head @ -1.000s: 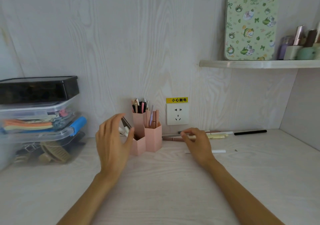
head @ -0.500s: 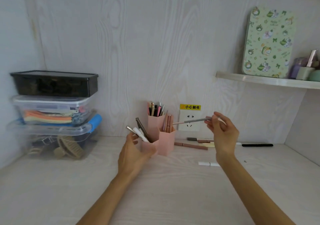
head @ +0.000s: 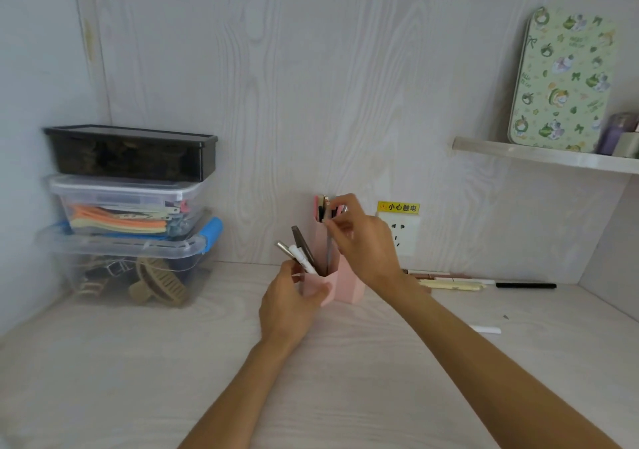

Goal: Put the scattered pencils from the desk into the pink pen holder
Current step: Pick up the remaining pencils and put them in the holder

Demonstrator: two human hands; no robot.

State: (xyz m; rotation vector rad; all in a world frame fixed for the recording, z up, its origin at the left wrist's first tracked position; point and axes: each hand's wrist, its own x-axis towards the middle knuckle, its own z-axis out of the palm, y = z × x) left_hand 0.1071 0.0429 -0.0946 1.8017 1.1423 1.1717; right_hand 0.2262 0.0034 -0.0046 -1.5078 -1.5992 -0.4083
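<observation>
Pink plastic, hexagon-sided, the holder [head: 349, 284] stands on the desk [head: 138, 362] against the back wall, just left of the socket [head: 404, 236]. It has a low front cup, a middle cup and a tall one behind. My left hand [head: 288, 305] curls round the low cup, thumb on its front face and fingers at its left rim. Three pens [head: 301, 253] lean out of that cup to the left: one silver-tipped, one white, one dark brown.

My right hand [head: 366, 241] pinches a thin grey pencil [head: 329, 253] near its top, between thumb and forefinger. The pencil hangs almost upright, its lower end down between the cups; which cup it enters I cannot tell.

My right hand hides most of the tall cup; only a pink edge and some dark pen tops show at its upper left. My forearm also covers the left ends of the loose pencils [head: 449, 281] lying along the wall to the right. A black pen [head: 525, 285] lies beyond them, a short white stick [head: 485, 329] nearer me. Everything is slightly blurred.
</observation>
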